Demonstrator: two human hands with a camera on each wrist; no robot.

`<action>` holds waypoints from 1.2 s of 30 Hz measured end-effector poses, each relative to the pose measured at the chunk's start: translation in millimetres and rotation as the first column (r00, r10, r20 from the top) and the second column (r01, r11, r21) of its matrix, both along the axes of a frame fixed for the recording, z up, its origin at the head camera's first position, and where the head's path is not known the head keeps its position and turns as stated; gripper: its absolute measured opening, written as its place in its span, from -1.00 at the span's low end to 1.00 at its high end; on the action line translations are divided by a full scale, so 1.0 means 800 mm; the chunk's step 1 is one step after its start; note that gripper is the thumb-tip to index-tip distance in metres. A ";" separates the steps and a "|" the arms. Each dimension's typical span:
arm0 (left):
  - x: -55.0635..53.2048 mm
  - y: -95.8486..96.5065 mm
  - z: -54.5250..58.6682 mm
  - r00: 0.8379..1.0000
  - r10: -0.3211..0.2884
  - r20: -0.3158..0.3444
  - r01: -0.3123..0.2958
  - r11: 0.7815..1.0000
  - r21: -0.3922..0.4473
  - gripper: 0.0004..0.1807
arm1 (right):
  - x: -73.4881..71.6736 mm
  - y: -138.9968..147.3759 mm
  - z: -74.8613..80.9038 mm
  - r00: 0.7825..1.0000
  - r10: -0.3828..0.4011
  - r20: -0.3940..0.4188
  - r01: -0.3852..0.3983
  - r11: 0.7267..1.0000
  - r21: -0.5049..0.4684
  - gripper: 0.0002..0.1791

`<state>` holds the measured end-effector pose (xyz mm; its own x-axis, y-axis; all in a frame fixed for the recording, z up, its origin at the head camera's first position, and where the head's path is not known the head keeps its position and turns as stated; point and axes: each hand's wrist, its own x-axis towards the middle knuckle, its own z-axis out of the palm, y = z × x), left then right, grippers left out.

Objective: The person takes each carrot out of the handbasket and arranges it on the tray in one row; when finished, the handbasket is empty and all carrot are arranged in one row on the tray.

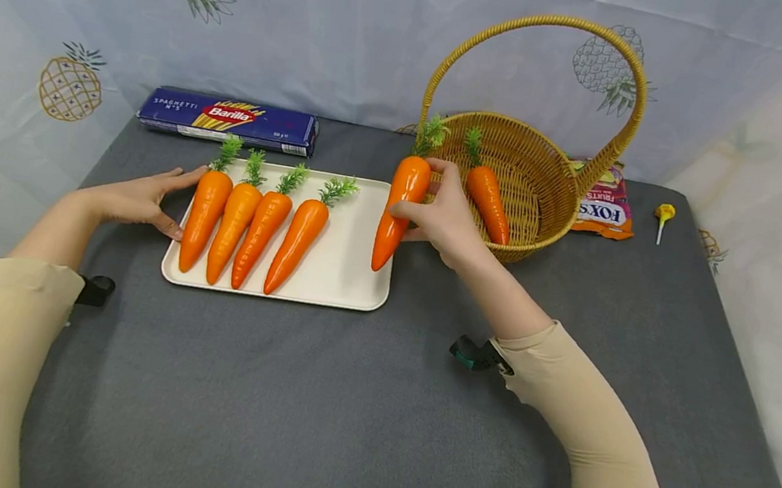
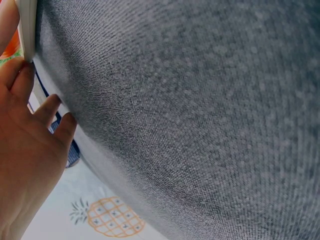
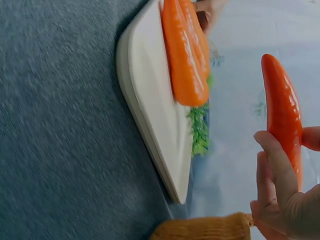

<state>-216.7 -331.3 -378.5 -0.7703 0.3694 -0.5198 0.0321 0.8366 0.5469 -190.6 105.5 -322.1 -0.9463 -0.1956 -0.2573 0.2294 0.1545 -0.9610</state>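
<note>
My right hand (image 1: pixel 445 210) pinches an orange carrot (image 1: pixel 406 191) with a green leafy top between thumb and fingers. That carrot hangs point-down over the right end of the white tray (image 1: pixel 349 271); in the right wrist view the held carrot (image 3: pixel 282 100) shows alone against the pale backdrop. Several more carrots (image 1: pixel 295 247) lie side by side on the tray's left and middle, tops toward the back. At the tray's left edge rests my left hand (image 1: pixel 140 198), its fingers loosely spread, thumb at the rim. In the left wrist view the fingertips (image 2: pixel 22 80) meet the tray's edge.
Behind the right hand stands a wicker basket (image 1: pixel 553 146) with a tall handle and one carrot (image 1: pixel 490 204) inside. A blue spaghetti pack (image 1: pixel 227 121) lies behind the tray. A Fox's sweets bag (image 1: pixel 605 204) and yellow lollipop (image 1: pixel 664 213) are at the right.
</note>
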 end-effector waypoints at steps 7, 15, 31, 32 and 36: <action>-0.001 -0.001 -0.001 1.000 -0.006 -0.003 0.006 1.000 -0.003 0.28 | 0.006 -0.016 -0.014 0.997 0.073 0.026 -0.073 0.997 0.005 -0.07; -0.002 -0.001 0.001 1.000 -0.003 0.012 0.003 1.000 -0.001 0.29 | 0.008 -0.032 -0.030 0.992 0.111 0.060 -0.113 0.993 0.034 -0.08; -0.003 -0.001 0.000 1.000 -0.006 0.004 0.006 1.000 -0.013 0.27 | -0.003 -0.068 -0.059 0.982 0.143 0.125 -0.157 0.981 0.112 -0.01; -0.003 -0.001 0.001 1.000 -0.005 0.005 0.005 1.000 -0.014 0.27 | -0.005 -0.070 -0.060 0.981 0.146 0.126 -0.161 0.980 0.118 -0.02; -0.003 -0.002 0.001 1.000 -0.005 0.006 0.005 1.000 -0.012 0.28 | -0.009 -0.076 -0.064 0.981 0.150 0.125 -0.168 0.973 0.157 -0.01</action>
